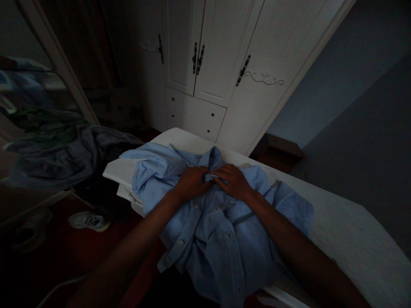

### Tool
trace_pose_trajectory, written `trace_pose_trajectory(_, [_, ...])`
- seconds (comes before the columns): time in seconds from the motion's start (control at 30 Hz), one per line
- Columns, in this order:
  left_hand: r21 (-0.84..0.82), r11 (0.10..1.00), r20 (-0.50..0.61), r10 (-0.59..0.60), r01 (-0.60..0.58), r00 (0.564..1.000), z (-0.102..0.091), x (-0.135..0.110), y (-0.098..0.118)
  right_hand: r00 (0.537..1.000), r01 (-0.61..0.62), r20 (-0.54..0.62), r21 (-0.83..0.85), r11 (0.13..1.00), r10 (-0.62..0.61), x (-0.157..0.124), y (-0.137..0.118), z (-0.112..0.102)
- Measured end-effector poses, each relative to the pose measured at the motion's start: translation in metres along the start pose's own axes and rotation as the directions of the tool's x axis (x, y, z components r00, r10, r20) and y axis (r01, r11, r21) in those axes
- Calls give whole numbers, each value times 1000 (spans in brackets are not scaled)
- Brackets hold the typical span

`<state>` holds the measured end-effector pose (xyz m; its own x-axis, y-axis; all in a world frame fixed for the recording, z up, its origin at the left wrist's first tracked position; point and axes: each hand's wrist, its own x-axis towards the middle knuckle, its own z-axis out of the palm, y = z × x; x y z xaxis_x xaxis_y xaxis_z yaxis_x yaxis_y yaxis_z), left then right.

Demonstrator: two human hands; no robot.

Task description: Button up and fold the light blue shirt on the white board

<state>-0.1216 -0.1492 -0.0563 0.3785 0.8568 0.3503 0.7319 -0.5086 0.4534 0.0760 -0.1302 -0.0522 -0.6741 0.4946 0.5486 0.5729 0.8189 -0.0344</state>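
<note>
A light blue button-up shirt (218, 231) lies spread over a white tabletop (340, 218), its lower front hanging past the near edge. Both front bands fall loose, one with buttons and one with buttonholes. Just below the collar (212, 158), my left hand (192, 182) pinches the cloth between thumb and fingers. Facing it, my right hand (233, 182) is closed on the shirt too, the fingertips of both hands almost touching. A small bit of folded cloth shows between them; whether a button is there I cannot tell.
Behind the table stands a white wardrobe (215, 51) with dark handles. Dark grey and green clothes (70, 145) are heaped at the left. A shoe (89, 221) lies on the red floor, near a pale cord (61, 285). A brown wooden box (279, 152) sits beyond the table.
</note>
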Motion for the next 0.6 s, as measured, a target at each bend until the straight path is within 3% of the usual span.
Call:
trace_pose_trajectory(0.3, [-50, 999, -16, 13, -14, 1000, -6, -2, 0, 998, 61, 33, -102, 993, -58, 3, -2, -3])
trace_pose_trajectory(0.6, [-282, 959, 24, 15, -7, 1000, -7, 0, -7, 999, 51, 5, -94, 994, -51, 2, -1, 1])
